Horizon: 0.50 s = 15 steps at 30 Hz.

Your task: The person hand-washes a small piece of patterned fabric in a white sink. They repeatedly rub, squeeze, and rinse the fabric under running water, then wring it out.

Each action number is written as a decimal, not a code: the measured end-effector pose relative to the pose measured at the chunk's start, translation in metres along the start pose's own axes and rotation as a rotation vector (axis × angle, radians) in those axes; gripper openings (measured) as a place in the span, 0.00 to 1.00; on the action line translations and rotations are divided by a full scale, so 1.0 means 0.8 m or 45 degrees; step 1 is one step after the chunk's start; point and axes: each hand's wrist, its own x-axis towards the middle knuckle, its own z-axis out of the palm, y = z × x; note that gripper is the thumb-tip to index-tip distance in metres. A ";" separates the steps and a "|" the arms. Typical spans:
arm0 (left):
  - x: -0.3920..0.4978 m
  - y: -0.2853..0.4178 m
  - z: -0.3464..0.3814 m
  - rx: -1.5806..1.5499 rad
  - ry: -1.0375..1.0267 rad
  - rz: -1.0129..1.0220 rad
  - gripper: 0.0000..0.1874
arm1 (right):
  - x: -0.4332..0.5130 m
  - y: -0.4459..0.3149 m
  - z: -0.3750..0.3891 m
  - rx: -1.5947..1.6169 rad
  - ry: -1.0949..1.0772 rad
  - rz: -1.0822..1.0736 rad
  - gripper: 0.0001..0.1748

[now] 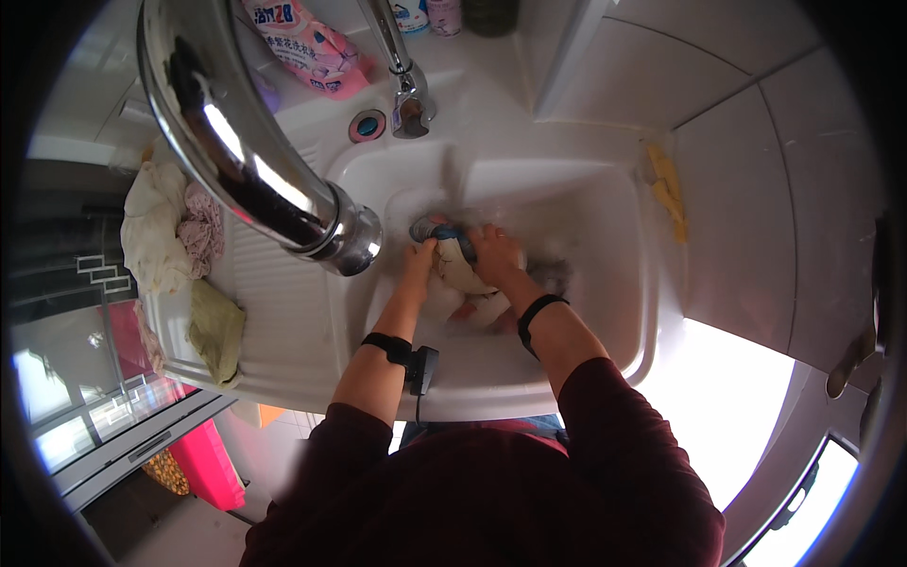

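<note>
Both my hands are low in a white laundry sink [595,283] that holds cloudy water and wet clothes. My left hand [421,264] grips the left edge of a cream and blue wet garment [455,264]. On the garment's right side lies my right hand [494,254], fingers curled on its blue part; a ring shows on one finger. Just below my hands, more pale and reddish cloth [489,310] sits in the water. Dark cloth [551,275] is partly under the water to the right of my right wrist. Both forearms wear black straps.
A large chrome faucet [283,191] arches over the sink's left side, close to the camera. Behind the basin stand a smaller chrome tap [409,99] and a pink laundry detergent pouch [312,49]. Cloths, one olive green [215,333], lie at the ribbed washboard's left. A yellow cloth [667,188] rests on the right rim.
</note>
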 end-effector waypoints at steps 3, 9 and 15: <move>0.001 -0.005 0.011 0.084 0.091 -0.005 0.38 | 0.006 0.035 0.001 0.013 0.170 0.084 0.32; -0.021 0.010 0.024 -0.638 -0.408 -0.078 0.29 | 0.002 0.013 -0.011 0.509 0.430 0.346 0.25; -0.062 0.031 0.024 -0.379 -0.623 0.586 0.24 | -0.076 -0.097 -0.063 0.610 0.724 -0.404 0.21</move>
